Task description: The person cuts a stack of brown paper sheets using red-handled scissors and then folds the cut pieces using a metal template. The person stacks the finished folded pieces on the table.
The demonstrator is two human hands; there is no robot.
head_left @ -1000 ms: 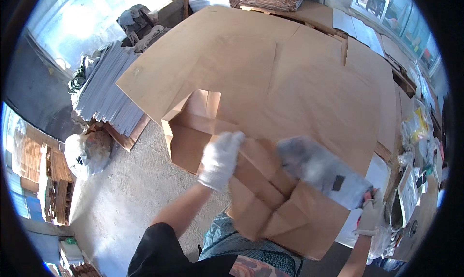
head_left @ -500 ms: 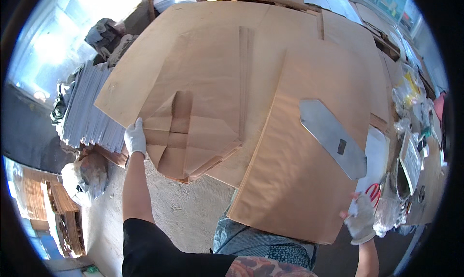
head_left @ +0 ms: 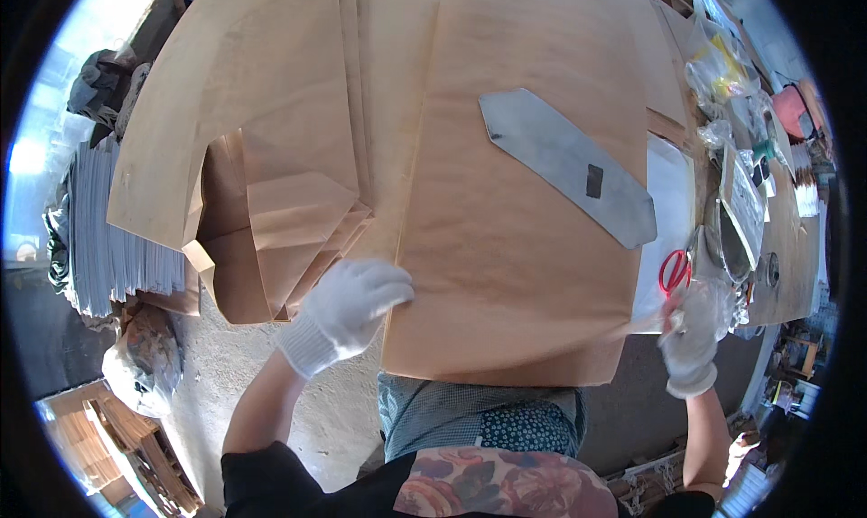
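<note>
A stack of brown kraft paper sheets point(head_left: 515, 283) lies before me, its near edge against my lap. My left hand point(head_left: 348, 310), in a white knit glove, is at the stack's left edge near the front corner, fingers stretched toward the paper. My right hand point(head_left: 691, 342), gloved and smeared by motion, is off the near right corner. Its fingertips appear closed on the lifted corner of the top sheet, whose front edge curves up toward them. A grey metal template point(head_left: 569, 170) with a small rectangular hole lies diagonally on the stack. Red-handled scissors point(head_left: 675, 270) lie just beyond my right hand.
Folded kraft paper bags point(head_left: 298, 184), the top one opened at its near end, lie on the board at left. A pile of grey sheets point(head_left: 122, 229) stands beyond them. Plastic bags point(head_left: 718, 66) and tools crowd the right side. A filled plastic bag point(head_left: 144, 360) sits below left.
My left hand has left the folded bag and moved right to the paper stack. My right hand has risen to the stack's corner, and the sheet there has lifted. The view has shifted.
</note>
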